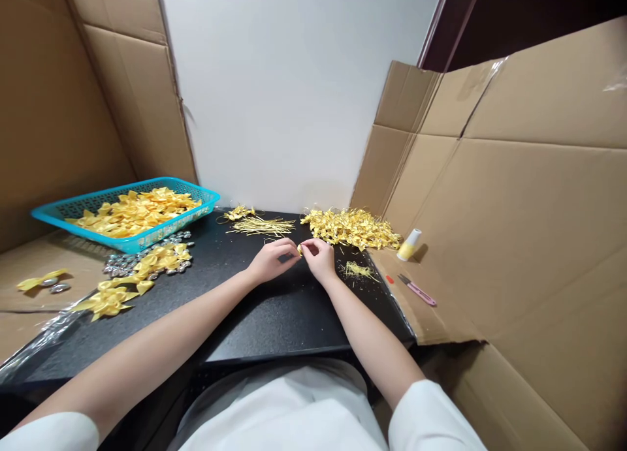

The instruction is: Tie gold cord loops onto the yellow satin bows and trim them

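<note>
My left hand (274, 258) and my right hand (319, 258) meet over the middle of the black table (274, 320). Between their fingertips they pinch a small gold ribbon bow (300, 249), mostly covered by the fingers. Just beyond my left hand lies a bundle of thin gold ties (262, 226). A heap of small gold bows (350, 228) sits behind my right hand. Short gold offcuts (360, 269) are scattered to the right of that hand.
At the left stands a turquoise basket (132, 243) of yellow satin bows. Larger yellow bows (110, 301) and silvery beads (120, 263) lie before it. On cardboard at the right are a thread spool (409, 245), pink thread snips (418, 290) and a red piece (390, 279). Cardboard walls (529, 229) flank the table.
</note>
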A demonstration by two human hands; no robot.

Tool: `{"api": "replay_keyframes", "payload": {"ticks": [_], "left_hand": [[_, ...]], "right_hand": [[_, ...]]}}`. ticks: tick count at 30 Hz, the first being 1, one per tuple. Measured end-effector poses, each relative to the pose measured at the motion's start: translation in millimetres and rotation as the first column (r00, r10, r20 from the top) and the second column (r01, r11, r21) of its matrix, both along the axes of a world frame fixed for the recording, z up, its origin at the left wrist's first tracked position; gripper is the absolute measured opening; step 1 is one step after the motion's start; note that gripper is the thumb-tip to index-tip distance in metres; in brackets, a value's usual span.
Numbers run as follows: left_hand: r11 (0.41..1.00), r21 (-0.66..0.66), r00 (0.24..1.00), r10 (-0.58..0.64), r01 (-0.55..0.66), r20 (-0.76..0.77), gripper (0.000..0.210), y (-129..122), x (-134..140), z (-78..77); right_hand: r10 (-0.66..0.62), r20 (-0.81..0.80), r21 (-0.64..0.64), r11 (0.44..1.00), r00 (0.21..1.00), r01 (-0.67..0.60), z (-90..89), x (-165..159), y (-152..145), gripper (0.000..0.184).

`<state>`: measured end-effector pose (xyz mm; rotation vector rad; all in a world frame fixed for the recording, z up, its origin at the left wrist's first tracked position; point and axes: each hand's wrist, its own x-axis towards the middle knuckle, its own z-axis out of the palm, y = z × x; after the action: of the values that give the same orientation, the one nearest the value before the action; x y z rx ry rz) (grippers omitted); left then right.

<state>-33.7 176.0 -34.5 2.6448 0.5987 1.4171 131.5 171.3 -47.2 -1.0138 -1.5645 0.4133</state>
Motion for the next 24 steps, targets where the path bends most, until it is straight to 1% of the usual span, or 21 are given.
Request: {"api": "replay_keyframes", "payload": {"ticks": [3, 5, 8, 9, 10, 11, 12, 13, 14, 15, 16, 17, 18, 20, 24], "left_hand": [[1.000, -0.005, 1.000, 0.004, -0.004, -0.014, 0.016, 1, 0, -0.8], [1.000, -0.012, 1.000, 0.014, -0.015, -0.017, 0.018, 1, -1, -0.5], [0.997, -0.067, 0.999, 0.037, -0.037, -0.003, 0.019, -1, 0, 1.3], [0.991, -0.110, 0.996, 0.084, -0.080, 0.030, 0.020, -2, 1, 2.0], [0.975, -0.172, 0.985, 0.156, -0.141, 0.074, 0.022, -3, 1, 2.6], [0.946, -0.255, 0.966, 0.234, -0.201, 0.108, 0.026, -4, 2, 2.8], [0.904, -0.354, 0.948, 0.296, -0.239, 0.117, 0.030, -5, 4, 2.8], [0.856, -0.454, 0.940, 0.325, -0.248, 0.099, 0.035, -5, 5, 2.4], [0.809, -0.542, 0.948, 0.313, -0.228, 0.067, 0.038, -5, 6, 1.8], [0.768, -0.612, 0.965, 0.262, -0.187, 0.034, 0.040, -5, 8, 1.0], [0.739, -0.660, 0.981, 0.196, -0.138, 0.013, 0.040, -5, 9, 0.3], [0.726, -0.681, 0.990, 0.143, -0.098, 0.009, 0.038, -5, 10, -0.1], [0.730, -0.679, 0.994, 0.111, -0.073, 0.012, 0.036, -5, 11, -0.3], [0.767, -0.637, 0.995, 0.101, -0.075, 0.004, 0.033, -6, 12, 0.3], [0.848, -0.488, 0.978, 0.186, -0.209, -0.095, 0.032, -7, 11, 3.7]], "right_hand": [[0.087, 0.040, -0.008, 0.996, 0.995, -0.086, -3.6, -1, 3, 0.015], [0.109, 0.080, -0.024, 0.994, 0.991, -0.107, -5.5, -1, 4, 0.015], [0.029, 0.096, -0.033, 0.999, 0.995, -0.026, -4.7, 0, 3, 0.012], [-0.007, 0.080, -0.029, 1.000, 0.997, 0.010, -3.3, 1, 2, 0.012], [-0.037, 0.058, -0.018, 0.999, 0.998, 0.038, -1.6, 2, 0, 0.013], [-0.058, 0.036, -0.002, 0.998, 0.998, 0.058, 0.4, 2, -2, 0.014], [-0.069, 0.019, 0.018, 0.997, 0.997, 0.069, 2.4, 2, -4, 0.014], [-0.073, 0.011, 0.035, 0.997, 0.997, 0.073, 4.4, 1, -7, 0.015], [-0.069, 0.010, 0.045, 0.997, 0.998, 0.069, 6.2, 0, -9, 0.016], [-0.060, 0.014, 0.045, 0.997, 0.998, 0.059, 7.7, -1, -11, 0.016], [-0.047, 0.019, 0.035, 0.998, 0.999, 0.046, 8.9, -1, -13, 0.016], [-0.034, 0.023, 0.020, 0.999, 0.999, 0.033, 9.8, -2, -15, 0.016], [-0.025, 0.024, 0.006, 1.000, 0.999, 0.025, 10.6, -3, -16, 0.016], [-0.020, 0.025, 0.001, 1.000, 0.999, 0.020, 11.7, -3, -17, 0.015], [-0.050, 0.091, 0.075, 0.996, 0.995, 0.043, 14.3, 2, -18, 0.015]]}}
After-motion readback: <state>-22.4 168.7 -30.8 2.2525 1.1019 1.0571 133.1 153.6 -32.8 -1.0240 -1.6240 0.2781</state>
